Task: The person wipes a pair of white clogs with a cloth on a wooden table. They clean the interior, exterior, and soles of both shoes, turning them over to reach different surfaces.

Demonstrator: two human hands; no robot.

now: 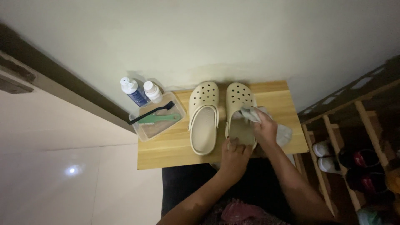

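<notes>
Lengthwise on the pale wooden table [175,150], the right-hand cream perforated rubber clog [239,100] points its toe at the wall. Nearest its heel end, the left hand [234,155] closes on the rim there, while the right hand [264,127] clamps a crumpled grey cloth [251,113] against the clog's opening. Its twin cream clog [203,116] lies parallel, just beside.

Cream clog [240,104] upright under grey cloth [251,114]

Head camera looks steeply down, close above the wooden table [166,150].
</notes>
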